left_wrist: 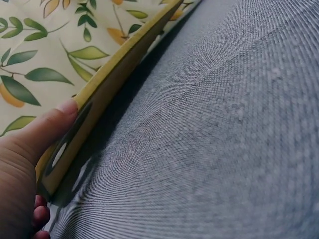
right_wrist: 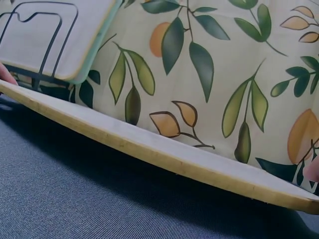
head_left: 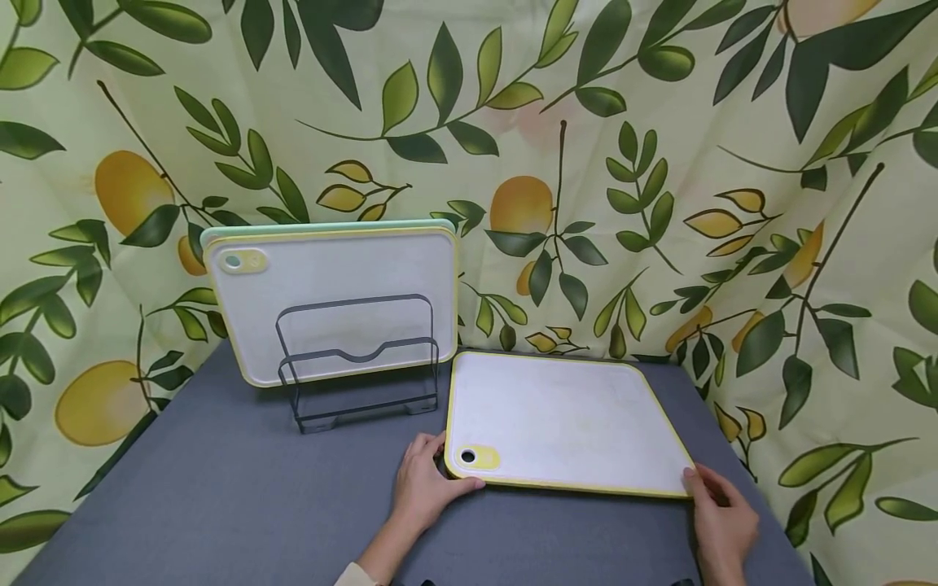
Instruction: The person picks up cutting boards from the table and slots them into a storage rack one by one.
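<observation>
A white cutting board (head_left: 560,423) with a yellow rim and a yellow handle-hole patch lies nearly flat on the right of the table, its near edge raised a little. My left hand (head_left: 423,482) grips its near left corner, thumb along the front edge and fingers at the left side. At the near right corner, my right hand (head_left: 721,514) pinches the rim between thumb and fingers. In the left wrist view the thumb (left_wrist: 65,109) presses the board's yellow edge (left_wrist: 117,72). A shadowed gap shows beneath the board's edge (right_wrist: 144,148) in the right wrist view.
Left of the board stands a dark wire rack (head_left: 359,358). Another yellow-rimmed white board (head_left: 330,273) leans upright in it, a green-edged board (head_left: 330,226) behind. Leaf-and-fruit patterned cloth (head_left: 410,106) hangs behind the grey table (head_left: 242,488) and along its sides.
</observation>
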`<state>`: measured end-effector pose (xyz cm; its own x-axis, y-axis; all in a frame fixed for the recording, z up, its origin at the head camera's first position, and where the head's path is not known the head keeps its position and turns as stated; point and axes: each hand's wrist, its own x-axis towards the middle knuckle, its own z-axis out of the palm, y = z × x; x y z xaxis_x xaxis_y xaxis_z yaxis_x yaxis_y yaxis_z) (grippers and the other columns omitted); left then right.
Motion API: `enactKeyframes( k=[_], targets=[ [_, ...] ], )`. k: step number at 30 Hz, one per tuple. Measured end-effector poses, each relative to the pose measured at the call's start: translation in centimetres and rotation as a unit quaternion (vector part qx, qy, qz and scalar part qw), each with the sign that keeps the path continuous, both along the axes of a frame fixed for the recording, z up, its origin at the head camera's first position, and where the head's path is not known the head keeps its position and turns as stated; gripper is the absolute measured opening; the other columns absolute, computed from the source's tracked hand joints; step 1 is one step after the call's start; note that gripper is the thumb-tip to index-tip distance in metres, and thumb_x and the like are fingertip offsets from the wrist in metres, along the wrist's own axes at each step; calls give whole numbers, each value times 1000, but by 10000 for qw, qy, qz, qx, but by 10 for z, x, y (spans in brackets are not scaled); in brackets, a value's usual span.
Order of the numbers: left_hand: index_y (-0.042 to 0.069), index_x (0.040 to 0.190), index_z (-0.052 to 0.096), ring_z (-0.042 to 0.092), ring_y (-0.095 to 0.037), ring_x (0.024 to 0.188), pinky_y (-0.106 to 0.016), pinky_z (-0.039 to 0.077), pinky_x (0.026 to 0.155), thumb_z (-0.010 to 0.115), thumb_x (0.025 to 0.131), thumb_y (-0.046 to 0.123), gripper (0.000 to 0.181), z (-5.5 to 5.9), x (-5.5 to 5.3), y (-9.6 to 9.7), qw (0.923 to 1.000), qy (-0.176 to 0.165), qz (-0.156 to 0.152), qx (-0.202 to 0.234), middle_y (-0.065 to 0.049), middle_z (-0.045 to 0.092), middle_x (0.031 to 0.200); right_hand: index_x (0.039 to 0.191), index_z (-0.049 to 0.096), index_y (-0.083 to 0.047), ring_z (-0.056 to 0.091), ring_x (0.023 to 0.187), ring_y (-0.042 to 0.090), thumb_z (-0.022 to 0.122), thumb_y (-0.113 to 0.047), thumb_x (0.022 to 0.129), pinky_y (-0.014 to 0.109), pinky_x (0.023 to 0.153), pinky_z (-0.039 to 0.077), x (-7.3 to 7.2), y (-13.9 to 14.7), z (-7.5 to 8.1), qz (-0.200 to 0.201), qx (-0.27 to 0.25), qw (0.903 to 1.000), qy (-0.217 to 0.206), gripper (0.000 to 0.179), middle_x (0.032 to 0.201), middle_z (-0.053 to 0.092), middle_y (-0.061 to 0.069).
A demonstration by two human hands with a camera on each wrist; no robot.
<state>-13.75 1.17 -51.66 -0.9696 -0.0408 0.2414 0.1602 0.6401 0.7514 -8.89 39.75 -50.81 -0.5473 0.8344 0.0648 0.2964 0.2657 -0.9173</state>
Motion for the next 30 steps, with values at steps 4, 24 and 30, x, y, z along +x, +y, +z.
enactKeyframes(
  k=[4, 24, 30],
  targets=[
    [6, 132, 65, 54, -12, 90, -28, 45, 75, 96, 54, 53, 97, 1, 0, 0, 9999, -46, -42, 109, 4, 58, 101, 125, 70, -2, 46, 70, -14, 74, -28, 90, 5, 64, 37, 0, 1, -1, -52, 26, 9999, 117, 43, 71, 44, -42],
    [8, 131, 67, 54, -5, 79, -22, 43, 70, 95, 54, 56, 95, -1, 0, -4, 9998, 30, -209, 15, 8, 63, 92, 114, 72, 3, 46, 63, -17, 68, -10, 90, 4, 60, 38, 0, 2, -6, -351, 50, 9986, 398, 28, 58, 43, -44],
    [10, 136, 65, 44, 1, 69, -22, 37, 68, 94, 56, 56, 96, -1, -1, -7, 9990, 166, -373, -182, 12, 59, 81, 121, 70, 2, 47, 62, -20, 69, -12, 90, 2, 60, 39, 0, 3, -5, -370, -66, 9982, 464, 34, 62, 43, -44]
  ],
)
